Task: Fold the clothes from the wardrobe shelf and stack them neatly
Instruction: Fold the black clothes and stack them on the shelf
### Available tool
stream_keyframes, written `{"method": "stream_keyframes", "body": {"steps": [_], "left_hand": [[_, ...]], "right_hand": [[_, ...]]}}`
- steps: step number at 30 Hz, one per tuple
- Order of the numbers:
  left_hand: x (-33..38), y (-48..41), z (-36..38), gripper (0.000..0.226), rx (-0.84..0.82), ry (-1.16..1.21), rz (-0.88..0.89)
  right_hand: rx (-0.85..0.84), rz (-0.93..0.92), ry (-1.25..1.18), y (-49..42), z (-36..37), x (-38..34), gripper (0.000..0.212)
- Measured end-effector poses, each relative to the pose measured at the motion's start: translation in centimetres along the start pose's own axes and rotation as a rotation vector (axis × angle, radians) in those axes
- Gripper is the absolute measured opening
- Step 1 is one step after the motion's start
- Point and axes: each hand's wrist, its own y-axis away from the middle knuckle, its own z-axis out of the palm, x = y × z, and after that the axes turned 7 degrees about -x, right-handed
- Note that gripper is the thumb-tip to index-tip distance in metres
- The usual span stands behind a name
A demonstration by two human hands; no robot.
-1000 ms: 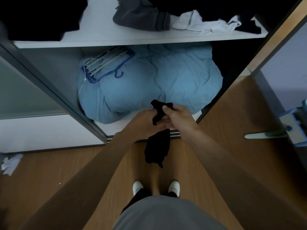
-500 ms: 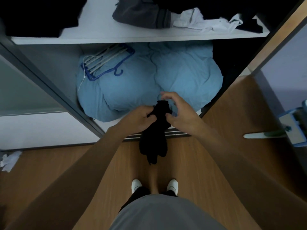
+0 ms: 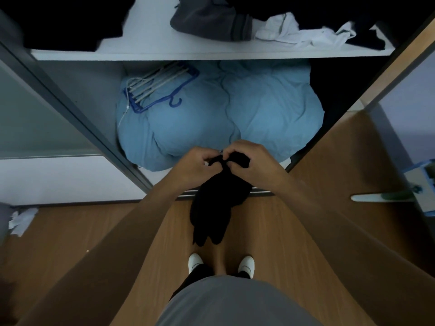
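The small black garment [image 3: 220, 203] hangs at the centre of the view, over the wooden floor [image 3: 70, 250] and in front of the wardrobe. Both hands pinch its top edge: the left hand [image 3: 196, 164] closes on it from 9 o'clock, the right hand [image 3: 253, 162] from 3 o'clock, fingertips nearly touching each other. So both hands are narrow and holding the cloth, w/ the rest of it hanging loose downward. I think it is held high like this so that gravity pulls it straight and the edge can be found before the fold begins; which kind of garment it is, I cannot tell, too dark.

At 12 o'clock is the white shelf [image 3: 164, 54]. On it lie a grey garment [image 3: 211, 22], a crumpled white garment [image 3: 303, 34] beside it at its 3 o'clock, and dark clothes [image 3: 70, 24] at the left end. All are unfolded, so most of the task is left, approx.

Under the shelf, the lower compartment is filled by a light blue duvet [image 3: 259, 114]. Some hangers [image 3: 157, 88], blue and white, rest on its upper left part.
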Motion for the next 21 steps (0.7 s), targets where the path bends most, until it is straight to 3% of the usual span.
{"method": "stream_keyframes", "body": {"steps": [7, 12, 17, 21], "left_hand": [[-0.5, 0.0, -0.3, 0.014, -0.006, -0.068, -0.049], [-1.0, 0.0, -0.2, 0.008, -0.041, -0.131, 0.03], [-1.2, 0.2, 0.2, 0.02, 0.047, -0.063, 0.08], [-1.1, -0.2, 0.0, 0.018, 0.114, -0.185, 0.198]], "right_hand": [[-0.137, 0.113, 0.054, -0.2, -0.5, -0.7, 0.012], [-0.292, 0.188, 0.096, -0.2, -1.9, -0.9, 0.014], [-0.148, 0.189, -0.01, -0.8, -2.3, -1.5, 0.016], [-0.102, 0.181, 0.005, -1.8, -2.8, -2.0, 0.016]]}}
